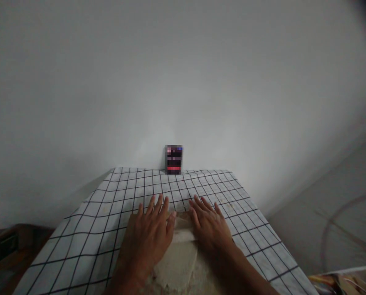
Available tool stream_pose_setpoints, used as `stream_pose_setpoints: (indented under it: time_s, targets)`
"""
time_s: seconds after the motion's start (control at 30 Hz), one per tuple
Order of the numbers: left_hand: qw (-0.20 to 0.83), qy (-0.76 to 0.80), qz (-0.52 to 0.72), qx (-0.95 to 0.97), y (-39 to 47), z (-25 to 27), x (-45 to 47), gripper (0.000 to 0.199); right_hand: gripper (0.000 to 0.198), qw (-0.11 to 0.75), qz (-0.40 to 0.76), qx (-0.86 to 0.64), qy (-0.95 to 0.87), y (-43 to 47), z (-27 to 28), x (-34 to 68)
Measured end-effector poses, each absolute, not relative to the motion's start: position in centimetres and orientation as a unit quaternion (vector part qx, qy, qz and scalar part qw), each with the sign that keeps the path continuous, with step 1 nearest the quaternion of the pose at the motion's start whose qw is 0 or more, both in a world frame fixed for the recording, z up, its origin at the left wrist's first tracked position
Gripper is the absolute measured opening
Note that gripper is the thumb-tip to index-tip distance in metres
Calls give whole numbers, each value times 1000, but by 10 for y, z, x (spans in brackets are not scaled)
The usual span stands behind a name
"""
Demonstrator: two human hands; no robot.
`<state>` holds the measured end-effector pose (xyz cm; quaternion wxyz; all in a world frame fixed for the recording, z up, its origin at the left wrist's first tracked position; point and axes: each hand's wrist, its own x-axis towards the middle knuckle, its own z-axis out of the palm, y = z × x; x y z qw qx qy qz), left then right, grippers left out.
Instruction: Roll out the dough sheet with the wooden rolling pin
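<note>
My left hand [155, 229] lies palm down with its fingers spread, on the left part of a beige, flat thing. My right hand [210, 227] rests palm down on its right part, fingers stretched forward. Between the hands shows a paler, sheet-like piece [178, 260] with a folded or raised band near its far end. Its material is too blurred to tell, and both hands and forearms hide much of it. The fingertips reach to or just past the far edge, over the checked tablecloth [87, 246].
A small dark upright device [173, 159], its front blurred out, leans on the white wall [183, 82] at the table's far edge. A brown object [17, 246] stands low on the left. Colourful items [339, 282] lie low at the right, beyond the table.
</note>
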<state>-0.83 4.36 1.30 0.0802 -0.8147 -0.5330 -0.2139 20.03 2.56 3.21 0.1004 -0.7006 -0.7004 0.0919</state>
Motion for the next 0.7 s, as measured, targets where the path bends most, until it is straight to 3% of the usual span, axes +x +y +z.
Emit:
stream_pose_setpoints:
  time_s: [0.13, 0.27, 0.57, 0.7]
  targets:
    - [18, -620, -106, -777, 85, 40, 9, 57, 56, 110, 126, -706, -688, 76, 39, 199]
    - [-19, -653, -85, -752, 108, 47, 14, 56, 51, 117, 107, -718, -678, 104, 37, 198]
    - [-9, -631, -157, -760, 59, 46, 6, 48, 49, 122, 73, -698, -702, 39, 31, 197]
    - [-56, -582, -253, -771, 8, 34, -8, 50, 50, 176, 16, -679, -712, -16, 8, 199]
